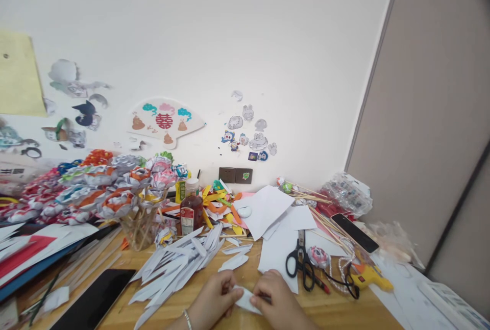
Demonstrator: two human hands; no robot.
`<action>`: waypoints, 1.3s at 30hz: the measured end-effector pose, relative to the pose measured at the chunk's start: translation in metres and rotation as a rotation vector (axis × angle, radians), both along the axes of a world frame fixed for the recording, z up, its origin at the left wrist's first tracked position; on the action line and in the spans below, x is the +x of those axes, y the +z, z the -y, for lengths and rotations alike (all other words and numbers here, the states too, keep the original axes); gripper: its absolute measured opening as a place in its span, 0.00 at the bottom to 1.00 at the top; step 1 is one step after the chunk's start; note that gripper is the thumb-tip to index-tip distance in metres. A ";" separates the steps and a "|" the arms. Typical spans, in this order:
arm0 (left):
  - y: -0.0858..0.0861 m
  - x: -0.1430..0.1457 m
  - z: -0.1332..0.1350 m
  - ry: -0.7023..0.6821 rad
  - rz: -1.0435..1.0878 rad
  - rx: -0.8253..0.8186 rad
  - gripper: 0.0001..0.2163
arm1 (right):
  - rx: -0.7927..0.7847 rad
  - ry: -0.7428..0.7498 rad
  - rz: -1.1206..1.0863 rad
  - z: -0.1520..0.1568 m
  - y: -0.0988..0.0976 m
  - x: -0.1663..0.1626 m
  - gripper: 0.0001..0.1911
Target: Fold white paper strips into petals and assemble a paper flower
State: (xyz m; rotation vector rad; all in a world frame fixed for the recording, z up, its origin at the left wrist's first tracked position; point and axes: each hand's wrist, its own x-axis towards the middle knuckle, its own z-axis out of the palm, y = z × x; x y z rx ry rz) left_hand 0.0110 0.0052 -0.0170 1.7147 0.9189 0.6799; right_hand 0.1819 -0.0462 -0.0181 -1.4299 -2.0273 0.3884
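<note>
Near the table's front edge, a small piece of white paper (247,302) is pinched between both hands. My left hand (216,297), with a bracelet at the wrist, grips its left end between thumb and fingers. On the other end, the thumb and fingers of my right hand (277,299) are closed. A pile of cut white paper strips (179,263) lies to the left of the hands, with a few loose pieces (233,261) just beyond them. Black-handled scissors (301,261) rest on white paper sheets (277,253) to the right.
A black tablet-like device (95,299) lies front left. Behind stand a bottle of red-brown liquid (191,210) and many paper flowers (118,200) in a holder. Rightward are a yellow glue gun (371,279), a phone (354,232), a flower (318,257) and thin sticks (314,195).
</note>
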 end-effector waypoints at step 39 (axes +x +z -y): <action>0.004 -0.013 0.008 -0.109 -0.249 0.734 0.13 | -0.172 -0.012 0.017 0.000 0.006 -0.001 0.07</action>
